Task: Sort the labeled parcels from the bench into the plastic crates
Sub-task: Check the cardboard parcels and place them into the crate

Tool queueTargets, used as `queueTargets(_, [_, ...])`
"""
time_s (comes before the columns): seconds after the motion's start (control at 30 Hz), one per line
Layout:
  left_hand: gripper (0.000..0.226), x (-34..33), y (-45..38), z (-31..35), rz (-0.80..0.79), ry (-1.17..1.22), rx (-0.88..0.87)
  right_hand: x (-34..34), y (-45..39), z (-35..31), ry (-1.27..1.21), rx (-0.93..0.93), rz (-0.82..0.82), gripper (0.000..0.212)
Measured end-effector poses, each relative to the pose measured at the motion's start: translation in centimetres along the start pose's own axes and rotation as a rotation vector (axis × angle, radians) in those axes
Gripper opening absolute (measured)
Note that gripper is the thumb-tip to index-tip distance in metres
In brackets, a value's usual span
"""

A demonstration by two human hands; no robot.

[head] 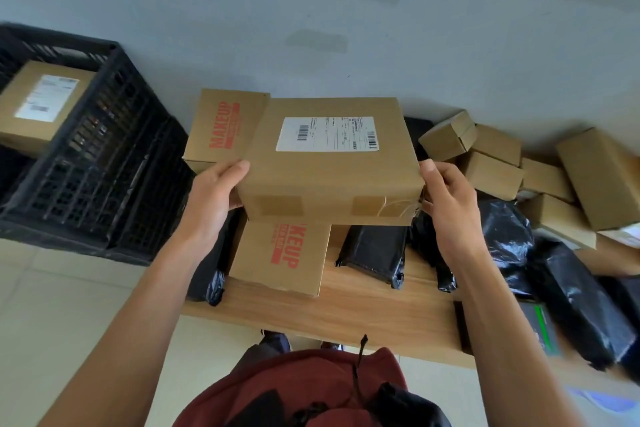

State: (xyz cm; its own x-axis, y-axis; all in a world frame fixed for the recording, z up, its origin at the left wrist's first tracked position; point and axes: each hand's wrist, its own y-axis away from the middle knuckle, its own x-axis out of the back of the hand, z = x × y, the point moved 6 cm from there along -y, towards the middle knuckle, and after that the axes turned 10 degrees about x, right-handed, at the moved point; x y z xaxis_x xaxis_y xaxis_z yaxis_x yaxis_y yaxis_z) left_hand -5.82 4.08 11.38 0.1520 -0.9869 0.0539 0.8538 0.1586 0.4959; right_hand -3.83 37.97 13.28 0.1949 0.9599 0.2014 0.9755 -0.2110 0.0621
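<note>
Two hands, both mine, hold one labeled cardboard box (329, 158) above the wooden bench (363, 308). My left hand (214, 198) grips its left near corner, thumb on the top face and fingers curled underneath. My right hand (446, 198) clamps the right near corner the same way, thumb up on the top edge. The hands sit well apart, one at each end of the box. The white shipping label (327, 134) with its barcodes faces up, and brown tape patches and a bit of string show on the side facing me.

Under the held box lies a carton printed MAKEUP in red (280, 258), near the bench's left end. A second MAKEUP carton (225, 126) sits just behind, partly covered by the box I hold. Several black plastic mailer bags (375, 255) lie on the bench, more of them toward the right. A heap of small plain cardboard boxes (491, 163) crowds the far right of the bench.

To the left, on the floor, stands a black plastic crate (104, 166). Inside it rests another labeled cardboard parcel (43, 102), label up.
</note>
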Motion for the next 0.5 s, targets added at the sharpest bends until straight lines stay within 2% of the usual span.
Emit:
queueTargets(0.07, [0.023, -0.1, 0.5, -0.9, -0.018, -0.017, 0.008, 0.4, 0.3, 0.5, -0.02, -0.009, -0.003, 0.037])
queueTargets(0.2, [0.042, -0.4, 2.0, -1.8, -0.035, -0.042, -0.02, 0.7, 1.0, 1.3, -0.085, -0.031, -0.084, 0.066])
queueTargets(0.3, [0.053, -0.7, 2.7, -2.4, -0.032, -0.075, -0.037, 0.4, 1.6, 1.8, -0.094, -0.029, -0.125, 0.075])
queueTargets(0.5, [0.055, -0.8, 3.9, -2.9, -0.016, -0.081, -0.063, 0.3, 2.4, 1.8, -0.107, 0.018, -0.108, 0.061])
